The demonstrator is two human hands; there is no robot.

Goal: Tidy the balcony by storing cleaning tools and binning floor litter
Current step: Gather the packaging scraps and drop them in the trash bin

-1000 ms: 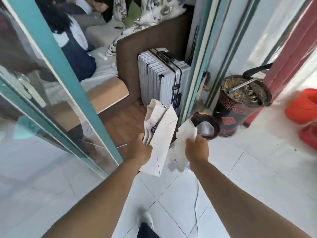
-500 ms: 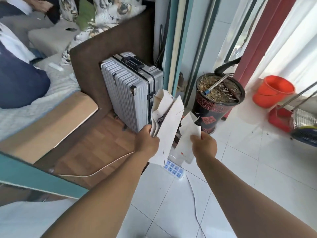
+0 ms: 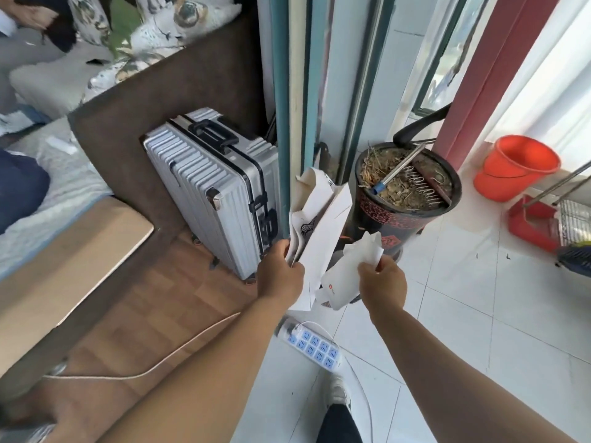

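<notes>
My left hand [image 3: 279,271] grips a bundle of white paper bags [image 3: 319,225] by the lower edge, fingers curled round it, the bags fanning up toward twelve o'clock. My right hand [image 3: 382,278] pinches a smaller crumpled white wrapper [image 3: 347,281] with a small red mark on it; that piece hangs toward nine o'clock and lies just beside the bags. Both lots of litter are held in the air above the tiled floor [image 3: 463,330].

At six o'clock below my hands, a white power strip [image 3: 311,343] with blue sockets lies on the tiles. At one o'clock stands a dark pot [image 3: 396,215] filled with dry straw, a metal tool lying across its top. At ten o'clock a ribbed silver suitcase [image 3: 214,190] stands upright against a brown panel. Out at two o'clock sits an orange bucket [image 3: 515,169], with a red dustpan [image 3: 532,223] near it at three o'clock.
</notes>
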